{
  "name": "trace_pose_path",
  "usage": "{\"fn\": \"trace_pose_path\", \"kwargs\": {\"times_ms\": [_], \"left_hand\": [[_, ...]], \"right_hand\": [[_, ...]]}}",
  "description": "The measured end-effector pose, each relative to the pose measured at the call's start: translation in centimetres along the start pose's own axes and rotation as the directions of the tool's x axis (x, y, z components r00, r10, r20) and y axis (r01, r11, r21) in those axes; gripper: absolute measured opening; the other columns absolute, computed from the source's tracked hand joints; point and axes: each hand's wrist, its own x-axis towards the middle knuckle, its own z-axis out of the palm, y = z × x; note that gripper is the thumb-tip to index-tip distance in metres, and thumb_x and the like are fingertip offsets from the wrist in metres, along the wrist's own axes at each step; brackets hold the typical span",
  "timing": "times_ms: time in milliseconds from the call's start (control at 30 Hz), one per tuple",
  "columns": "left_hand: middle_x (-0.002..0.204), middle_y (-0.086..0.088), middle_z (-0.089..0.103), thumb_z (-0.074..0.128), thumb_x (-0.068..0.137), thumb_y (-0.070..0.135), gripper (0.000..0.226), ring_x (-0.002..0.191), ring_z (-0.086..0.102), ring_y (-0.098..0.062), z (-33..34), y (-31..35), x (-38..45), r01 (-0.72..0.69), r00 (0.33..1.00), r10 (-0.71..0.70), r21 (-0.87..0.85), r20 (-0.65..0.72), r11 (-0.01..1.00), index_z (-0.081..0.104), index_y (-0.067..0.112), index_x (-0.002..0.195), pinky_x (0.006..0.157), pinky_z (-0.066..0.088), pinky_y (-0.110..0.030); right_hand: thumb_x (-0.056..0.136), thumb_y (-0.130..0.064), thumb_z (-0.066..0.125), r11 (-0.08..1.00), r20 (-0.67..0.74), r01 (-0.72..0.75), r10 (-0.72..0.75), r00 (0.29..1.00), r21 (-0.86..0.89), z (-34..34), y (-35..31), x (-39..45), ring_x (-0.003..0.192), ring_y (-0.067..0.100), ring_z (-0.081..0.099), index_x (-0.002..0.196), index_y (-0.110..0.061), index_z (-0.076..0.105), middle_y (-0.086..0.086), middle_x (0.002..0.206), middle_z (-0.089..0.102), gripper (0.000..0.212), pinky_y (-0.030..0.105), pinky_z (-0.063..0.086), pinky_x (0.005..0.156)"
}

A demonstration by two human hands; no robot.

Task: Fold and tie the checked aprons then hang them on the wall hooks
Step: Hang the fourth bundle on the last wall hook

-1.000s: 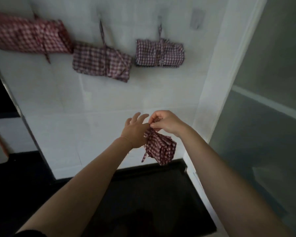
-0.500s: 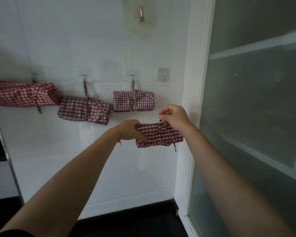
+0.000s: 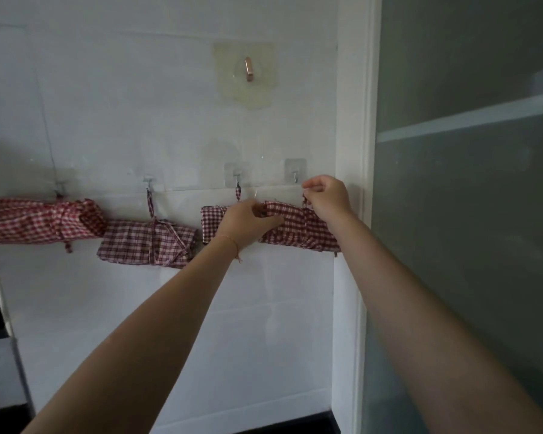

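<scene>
At the far left of the white wall point(image 3: 113, 98) a folded, tied checked apron, the first bundle point(image 3: 41, 225), hangs below a small hook point(image 3: 60, 187) that is partly hidden by it. Just to its right and a little lower, the second bundle point(image 3: 148, 242) hangs by a long tie loop from the second hook point(image 3: 148, 180). Right of that, the third bundle point(image 3: 213, 222) hangs by a short loop from the third hook point(image 3: 237, 177); most of it is covered by the left hand point(image 3: 248, 222).

The left hand grips the left end of the fourth bundle point(image 3: 298, 228), fingers curled round the cloth, thumb on the front. A thin cord bracelet point(image 3: 232, 244) circles that wrist. The fourth bundle is held level against the wall, overlapping the right part of the third bundle, just below the fourth hook point(image 3: 295, 172), which carries nothing.

The right hand point(image 3: 328, 195) pinches the bundle's tie loop point(image 3: 305, 202) between thumb and fingertips, just to the lower right of the fourth hook; the loop is not over the hook.

Higher on the wall, above the row, a copper-coloured hook point(image 3: 249, 68) sits on a clear yellowed adhesive pad point(image 3: 245, 75). To the right stands a white door frame point(image 3: 355, 120), then a frosted glass panel point(image 3: 470, 214) crossed by a pale bar point(image 3: 467, 119)
</scene>
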Motion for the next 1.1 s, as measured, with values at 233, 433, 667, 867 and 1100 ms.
{"fn": "trace_pose_path", "kwargs": {"times_ms": [233, 433, 667, 867, 1100], "left_hand": [[0.104, 0.000, 0.063, 0.071, 0.084, 0.049, 0.050, 0.093, 0.059, -0.018, 0.9, 1.3, 3.1, -0.027, 0.999, 0.027, 0.025, -0.019, 0.999, 0.057, 0.019, 0.121, 0.080, 0.049, -0.030], [0.099, -0.001, 0.064, 0.067, 0.084, 0.055, 0.048, 0.092, 0.061, -0.021, 1.7, 1.1, 4.2, 0.004, 1.000, -0.003, 0.044, -0.015, 0.999, 0.059, 0.016, 0.110, 0.080, 0.051, -0.032], [0.094, 0.002, 0.064, 0.060, 0.086, 0.057, 0.040, 0.087, 0.061, -0.019, 1.7, 1.5, 4.6, 0.013, 0.999, -0.010, 0.124, -0.031, 0.992, 0.057, 0.020, 0.101, 0.077, 0.052, -0.034], [0.089, 0.002, 0.065, 0.058, 0.087, 0.055, 0.039, 0.084, 0.062, -0.019, 1.9, 1.5, 4.4, 0.034, 0.998, -0.029, 0.113, -0.048, 0.993, 0.058, 0.018, 0.098, 0.077, 0.054, -0.036], [0.091, -0.001, 0.065, 0.061, 0.089, 0.049, 0.038, 0.083, 0.061, -0.019, 2.4, 1.5, 3.8, 0.020, 1.000, -0.018, 0.094, -0.024, 0.995, 0.056, 0.015, 0.105, 0.070, 0.051, -0.032]], "right_hand": [[0.090, -0.008, 0.066, 0.997, -0.034, 0.050, -0.052, 0.998, -0.054, 1.2, -0.6, 4.8, 0.087, 0.011, 0.065, 0.093, -0.018, 0.069, -0.005, 0.090, 0.069, 0.011, 0.022, 0.052, 0.079], [0.089, -0.012, 0.070, 0.983, -0.045, 0.101, -0.109, 0.993, -0.154, 2.0, 0.1, 6.5, 0.083, 0.007, 0.060, 0.098, -0.011, 0.077, 0.003, 0.099, 0.075, 0.011, 0.017, 0.042, 0.075], [0.091, -0.011, 0.066, 0.963, -0.052, 0.153, -0.168, 0.984, -0.222, 2.4, 0.1, 6.9, 0.078, 0.008, 0.057, 0.094, -0.008, 0.076, 0.002, 0.090, 0.072, 0.011, 0.011, 0.035, 0.058], [0.090, -0.013, 0.060, 0.971, 0.011, 0.047, -0.046, 0.999, -0.236, 2.5, -0.4, 7.5, 0.056, 0.005, 0.053, 0.078, -0.002, 0.074, 0.005, 0.073, 0.071, 0.022, 0.016, 0.040, 0.053], [0.089, -0.016, 0.059, 0.950, 0.060, -0.182, 0.204, 0.977, -0.255, 2.8, -1.6, 8.7, 0.084, 0.025, 0.060, 0.100, -0.003, 0.062, 0.009, 0.090, 0.063, 0.018, 0.024, 0.042, 0.056]]}}
